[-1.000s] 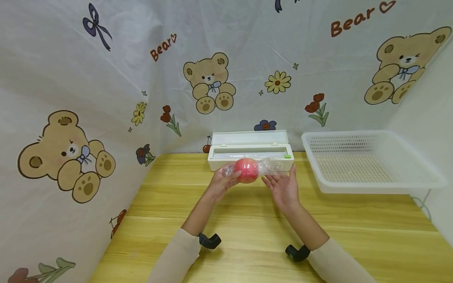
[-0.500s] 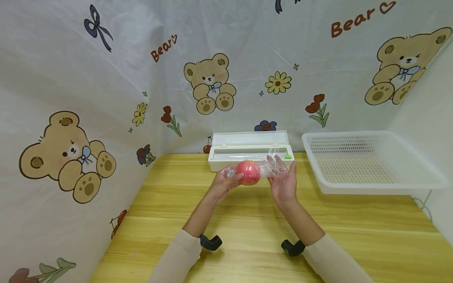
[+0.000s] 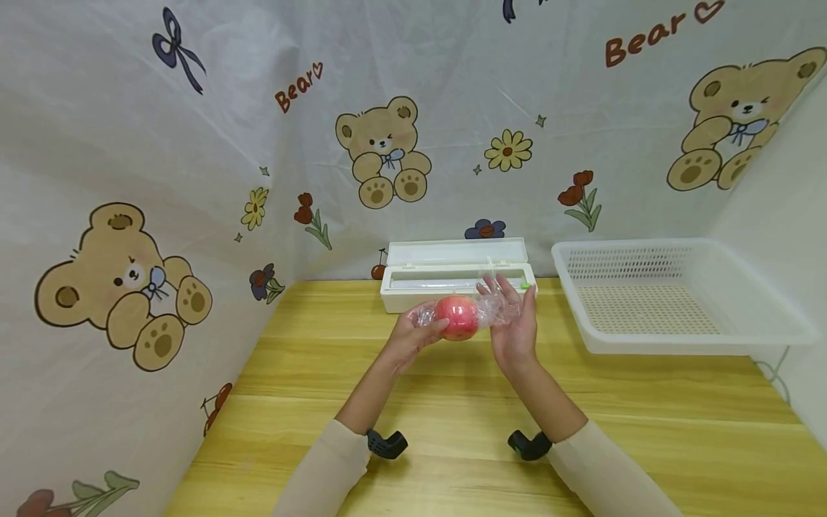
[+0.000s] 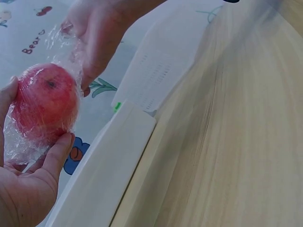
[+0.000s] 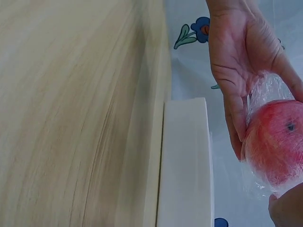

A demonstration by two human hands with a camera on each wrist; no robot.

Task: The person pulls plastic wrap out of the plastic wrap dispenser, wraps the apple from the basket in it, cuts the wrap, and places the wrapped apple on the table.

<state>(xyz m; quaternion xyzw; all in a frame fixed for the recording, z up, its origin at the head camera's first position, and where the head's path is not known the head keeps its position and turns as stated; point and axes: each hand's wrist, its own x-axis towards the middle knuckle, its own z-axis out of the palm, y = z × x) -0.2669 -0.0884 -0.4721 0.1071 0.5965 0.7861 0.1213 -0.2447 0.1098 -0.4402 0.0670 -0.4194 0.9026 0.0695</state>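
An apple [image 3: 457, 317] wrapped in clear cling film is held above the table. My left hand [image 3: 411, 339] grips it from the left, thumb in front, with bunched film beside the palm. Loose, crumpled film [image 3: 494, 309] sticks out on the apple's right side. Against that film lies my right hand [image 3: 513, 332], palm turned up, its fingers extended behind the film and its thumb apart. In the left wrist view, fingers and thumb of the left hand [image 4: 28, 194] span the apple [image 4: 46, 104]. The right wrist view shows only a little of the right hand [image 5: 289, 208].
Behind the hands, a white cling film dispenser box [image 3: 413, 300] stands with its lid raised and a green slider [image 3: 525, 286] at its right. A white perforated basket [image 3: 672, 343] is at the right. The wooden table [image 3: 446, 481] meets a bear-print cloth [image 3: 452, 165].
My left hand and the apple have shifted slightly right and down. My right hand has moved in towards the apple, its fingers rising behind the loose film.
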